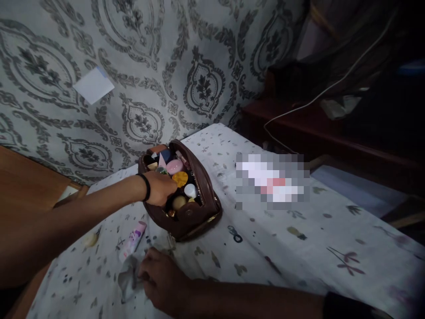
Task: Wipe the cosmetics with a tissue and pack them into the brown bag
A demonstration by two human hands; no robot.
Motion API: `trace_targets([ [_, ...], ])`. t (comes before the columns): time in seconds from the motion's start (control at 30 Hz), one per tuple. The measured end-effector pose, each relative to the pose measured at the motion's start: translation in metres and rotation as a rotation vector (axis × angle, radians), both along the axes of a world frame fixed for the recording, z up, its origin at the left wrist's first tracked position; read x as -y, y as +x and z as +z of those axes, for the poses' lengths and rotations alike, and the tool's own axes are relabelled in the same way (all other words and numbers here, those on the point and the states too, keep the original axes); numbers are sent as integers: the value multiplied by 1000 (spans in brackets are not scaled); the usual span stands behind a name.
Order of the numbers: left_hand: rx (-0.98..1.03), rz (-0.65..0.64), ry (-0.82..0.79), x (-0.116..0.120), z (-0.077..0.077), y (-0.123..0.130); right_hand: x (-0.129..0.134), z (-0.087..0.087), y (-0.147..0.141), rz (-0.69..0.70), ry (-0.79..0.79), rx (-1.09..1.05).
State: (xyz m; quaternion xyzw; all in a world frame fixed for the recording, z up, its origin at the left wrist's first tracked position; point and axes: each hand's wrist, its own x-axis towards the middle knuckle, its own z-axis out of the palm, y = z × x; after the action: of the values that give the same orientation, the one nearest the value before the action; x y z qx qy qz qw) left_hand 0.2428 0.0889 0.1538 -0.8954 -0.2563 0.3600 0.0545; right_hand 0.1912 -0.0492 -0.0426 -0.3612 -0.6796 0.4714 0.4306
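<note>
Near the middle of the white printed cloth (259, 248), your brown bag (206, 177) sits unzipped, its opening spread wide toward you. You have your left hand (159, 188) at the near-left side of that opening, knuckles up, a black band (146, 187) around the wrist. Its fingertips are hidden among the contents, so you cannot tell whether they grip anything. Just beside them you see an amber round piece (180, 179), with a pink oval piece (174, 167) beyond it, a white cap (190, 190) to its right and a beige round piece (179, 203) nearer you.

Below the bag, your right hand (164, 279) has its fingers curled against a crumpled white item (128, 279); whether they pinch it, you cannot tell. Just beyond that item, a pink printed tube (133, 240) lies slantwise on the cloth, outside the bag. To the right of the bag, a pixelated patch (272, 179) hides what is there. Ahead of you, a white sheet of paper (94, 85) shows against the patterned wall (142, 124).
</note>
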Motion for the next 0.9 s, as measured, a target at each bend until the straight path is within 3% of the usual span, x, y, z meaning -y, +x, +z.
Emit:
trace_targets([
  [0.1, -110, -10, 50, 2, -3, -3, 0, 1, 0, 7, -11, 12],
  [0.47, -73, 86, 26, 7, 5, -5, -1, 5, 1, 18, -28, 98],
  [0.77, -238, 137, 106, 7, -20, -2, -3, 3, 0, 29, 33, 133],
  [0.9, -204, 148, 96, 7, -19, -5, -2, 4, 2, 29, 45, 124],
])
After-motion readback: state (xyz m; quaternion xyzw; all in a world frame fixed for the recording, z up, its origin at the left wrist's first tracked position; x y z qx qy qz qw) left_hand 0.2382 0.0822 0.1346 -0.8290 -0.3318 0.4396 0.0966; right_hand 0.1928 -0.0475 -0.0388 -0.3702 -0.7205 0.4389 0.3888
